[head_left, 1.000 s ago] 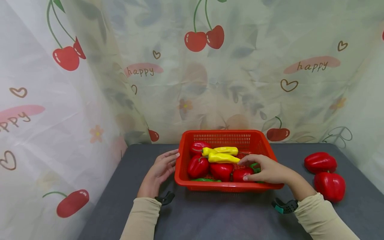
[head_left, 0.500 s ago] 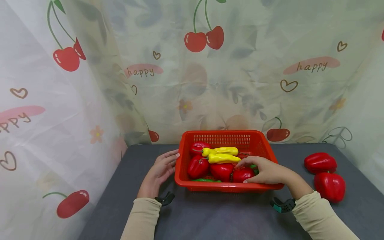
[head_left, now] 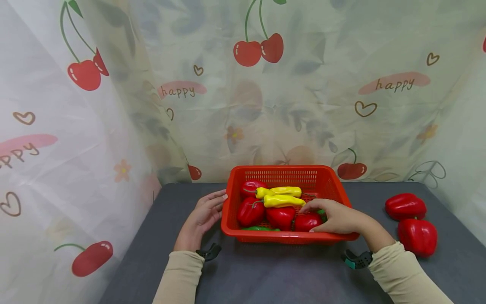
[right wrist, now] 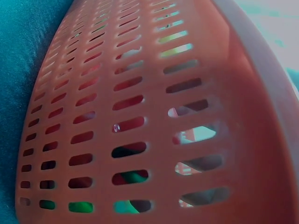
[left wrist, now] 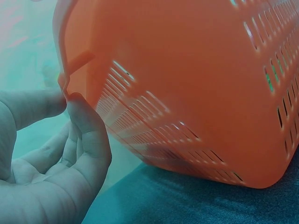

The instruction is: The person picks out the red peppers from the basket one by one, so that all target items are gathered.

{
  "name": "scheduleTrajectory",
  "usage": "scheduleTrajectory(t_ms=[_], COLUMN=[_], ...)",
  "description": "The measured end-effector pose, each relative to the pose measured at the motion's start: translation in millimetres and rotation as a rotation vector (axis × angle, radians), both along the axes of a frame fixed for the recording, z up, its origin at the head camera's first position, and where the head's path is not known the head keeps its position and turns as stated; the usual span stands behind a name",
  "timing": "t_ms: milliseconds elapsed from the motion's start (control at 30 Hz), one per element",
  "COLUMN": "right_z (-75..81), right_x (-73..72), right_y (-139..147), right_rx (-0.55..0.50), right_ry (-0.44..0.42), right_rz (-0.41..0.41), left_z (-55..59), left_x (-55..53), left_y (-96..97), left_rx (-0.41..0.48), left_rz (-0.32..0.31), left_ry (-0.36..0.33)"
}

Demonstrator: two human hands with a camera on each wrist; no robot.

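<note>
An orange-red plastic basket (head_left: 281, 236) stands on the dark table, holding several peppers. With thumb and forefinger, my left hand (head_left: 201, 216) pinches its left rim; the left wrist view shows this at the basket wall (left wrist: 177, 51). My right hand (head_left: 338, 217) reaches over the front right rim, its fingers and thumb curved round a red bell pepper (head_left: 306, 221). Something green (head_left: 322, 213) shows under the palm. Two yellow peppers (head_left: 284, 201) lie atop other red bell peppers (head_left: 250, 211). The basket's slotted wall (right wrist: 105, 107) hides most of the right hand in the right wrist view.
Two more red bell peppers, one behind (head_left: 405, 206) and one in front (head_left: 417, 237), lie on the table right of the basket. A green pepper (head_left: 261, 228) lies along the basket's front inside. A printed curtain (head_left: 296, 97) hangs behind the table.
My right hand has sunk slightly, its thumb now lower at the front of the red bell pepper. The left hand and the basket stay where they were.
</note>
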State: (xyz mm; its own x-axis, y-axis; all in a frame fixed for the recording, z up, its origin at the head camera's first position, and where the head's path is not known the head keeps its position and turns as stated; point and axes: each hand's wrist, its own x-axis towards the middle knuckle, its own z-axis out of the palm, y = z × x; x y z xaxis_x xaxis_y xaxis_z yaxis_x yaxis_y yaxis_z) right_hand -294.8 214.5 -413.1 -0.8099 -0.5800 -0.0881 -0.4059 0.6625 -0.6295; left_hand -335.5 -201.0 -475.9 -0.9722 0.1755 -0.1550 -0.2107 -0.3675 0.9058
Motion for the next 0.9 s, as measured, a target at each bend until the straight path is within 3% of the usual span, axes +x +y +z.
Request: scheduleTrajectory(t_ms=[900], right_z=[-1.5], right_x=[-0.6], right_y=[1.6], right_rx=[0.002], right_ry=[0.051], right_rz=[0.004], left_z=[-1.2], left_x=[0.3], left_y=[-1.1], left_rx=[0.019], left_rz=[-0.005], left_ry=[0.004])
